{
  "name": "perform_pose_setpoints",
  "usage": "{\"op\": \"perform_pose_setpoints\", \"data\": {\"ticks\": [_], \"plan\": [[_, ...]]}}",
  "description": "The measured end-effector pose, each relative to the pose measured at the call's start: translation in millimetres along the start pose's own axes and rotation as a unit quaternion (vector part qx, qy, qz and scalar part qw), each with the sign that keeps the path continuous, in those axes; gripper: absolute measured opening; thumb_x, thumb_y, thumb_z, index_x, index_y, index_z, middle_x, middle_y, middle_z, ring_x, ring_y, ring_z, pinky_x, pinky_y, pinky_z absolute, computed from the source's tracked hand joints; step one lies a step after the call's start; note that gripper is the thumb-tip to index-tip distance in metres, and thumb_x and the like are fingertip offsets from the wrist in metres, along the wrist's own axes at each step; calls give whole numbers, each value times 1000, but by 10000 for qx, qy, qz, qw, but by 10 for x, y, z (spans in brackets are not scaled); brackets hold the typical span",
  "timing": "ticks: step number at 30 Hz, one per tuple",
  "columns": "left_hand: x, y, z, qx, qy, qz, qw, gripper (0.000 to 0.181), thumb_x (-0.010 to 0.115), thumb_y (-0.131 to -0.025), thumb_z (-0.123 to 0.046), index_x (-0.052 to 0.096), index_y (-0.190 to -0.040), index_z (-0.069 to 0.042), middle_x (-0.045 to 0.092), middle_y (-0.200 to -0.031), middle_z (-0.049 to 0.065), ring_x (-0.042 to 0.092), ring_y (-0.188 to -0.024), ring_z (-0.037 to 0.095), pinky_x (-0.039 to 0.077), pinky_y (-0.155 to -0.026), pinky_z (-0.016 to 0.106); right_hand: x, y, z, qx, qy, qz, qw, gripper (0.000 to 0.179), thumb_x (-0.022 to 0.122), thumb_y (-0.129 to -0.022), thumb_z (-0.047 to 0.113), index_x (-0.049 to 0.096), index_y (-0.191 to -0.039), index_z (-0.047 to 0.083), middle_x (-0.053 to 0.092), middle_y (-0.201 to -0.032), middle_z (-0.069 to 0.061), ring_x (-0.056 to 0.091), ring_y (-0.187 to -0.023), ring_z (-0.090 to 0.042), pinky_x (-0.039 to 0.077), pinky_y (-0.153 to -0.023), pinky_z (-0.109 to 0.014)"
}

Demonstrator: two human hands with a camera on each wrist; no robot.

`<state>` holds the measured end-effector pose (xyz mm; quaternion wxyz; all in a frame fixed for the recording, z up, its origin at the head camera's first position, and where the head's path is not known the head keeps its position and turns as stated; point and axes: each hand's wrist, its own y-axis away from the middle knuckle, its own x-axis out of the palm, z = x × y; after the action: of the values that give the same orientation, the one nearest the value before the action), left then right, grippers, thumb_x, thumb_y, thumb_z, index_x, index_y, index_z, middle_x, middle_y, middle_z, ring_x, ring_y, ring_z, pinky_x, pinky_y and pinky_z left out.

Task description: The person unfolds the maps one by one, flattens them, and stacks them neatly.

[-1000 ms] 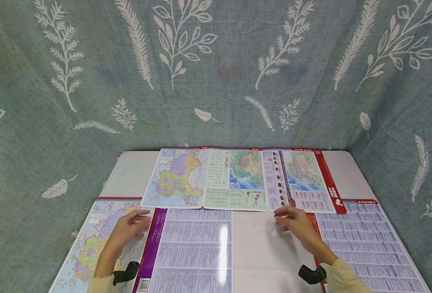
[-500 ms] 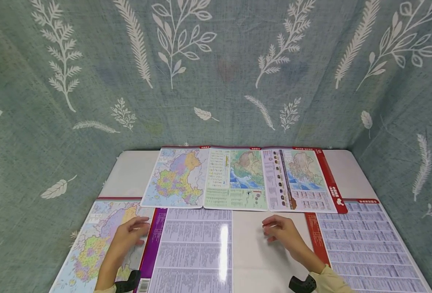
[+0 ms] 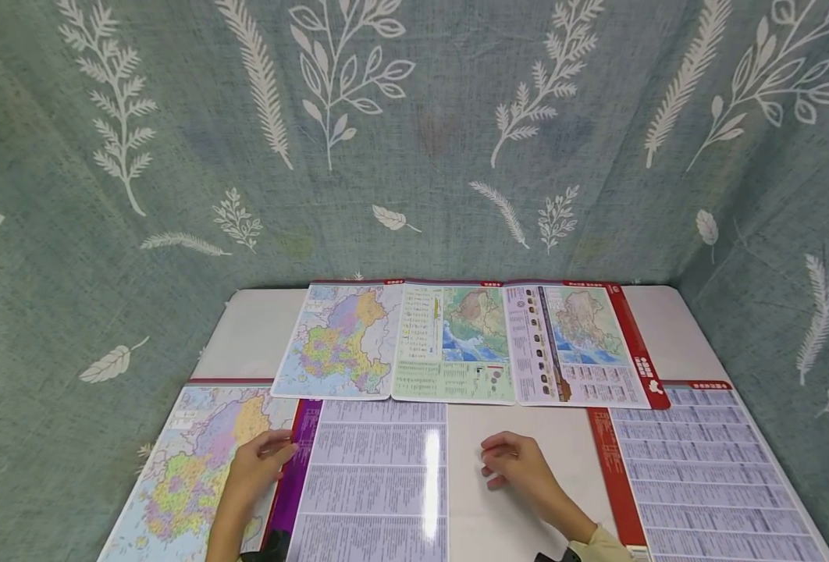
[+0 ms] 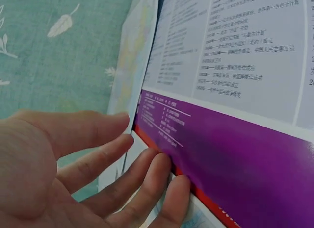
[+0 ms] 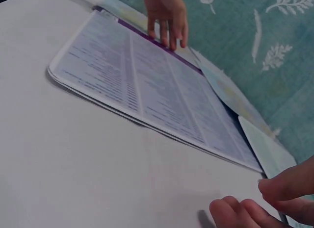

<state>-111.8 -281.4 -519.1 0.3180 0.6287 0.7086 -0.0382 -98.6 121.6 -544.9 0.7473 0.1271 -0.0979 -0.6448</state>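
Text sheet with purple band [image 3: 372, 468] lies flat on the surface [image 3: 253, 336], left of centre and toward the near edge. Left hand [image 3: 253, 464]: grip relaxed, fingers bent and spaced, tips at the band's outer edge; no pinch is seen, and firm contact cannot be confirmed. Right hand [image 3: 523, 472]: grip loosely curled, holding nothing, above bare surface just beyond the sheet's right side. Three-panel map sheet [image 3: 450, 343], toward the far edge, appears to overlap the sheet's far end. Finding: the step appears to be handling this sheet with both hands. Good practice calls for squaring it from both sides with light, level pressure. The right-hand side shows more than one layer, so all layers should be taken together. Glossy faces may slip; the overlap could drag the map sheet askew.
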Motion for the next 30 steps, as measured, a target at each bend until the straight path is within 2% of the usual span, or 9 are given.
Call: {"op": "perform_pose_setpoints", "data": {"ticks": [6,13,23,30], "plan": [[9,-24,14,-198,-53,-126,9997,43,60,-92,-20,53,-127,2,55,-122,26,58,-105,35,55,-73,35,154,18,1,22,-165,-7,9999,33,63,-82,-6,54,-113,-15,63,-95,-19,67,-77,-27,57,-62,-40],[33,-20,9,-365,269,2,9990,40,59,-92,-13,53,-127,6,59,-114,23,61,-97,29,56,-71,35,303,-28,26,-37,-173,56,9998,37,65,-80,-6,54,-114,-15,65,-92,-16,68,-78,-26,57,-62,-37],[74,-17,-15,-213,27,-35,9998,33,57,-93,-8,56,-123,6,64,-100,16,59,-83,21,53,-64,28,402,-19,21,126,-389,-72,9991,41,61,-78,-9,51,-116,-18,64,-95,-18,65,-79,-24,57,-68,-37],[48,-26,10,-324,-46,115,9994,38,62,-88,-7,54,-123,6,62,-92,10,56,-75,19,51,-58,28,446,19,-18,133,-530,-78,9985,48,61,-75,-9,48,-120,-19,61,-93,-18,62,-74,-19,57,-67,-36]]}}
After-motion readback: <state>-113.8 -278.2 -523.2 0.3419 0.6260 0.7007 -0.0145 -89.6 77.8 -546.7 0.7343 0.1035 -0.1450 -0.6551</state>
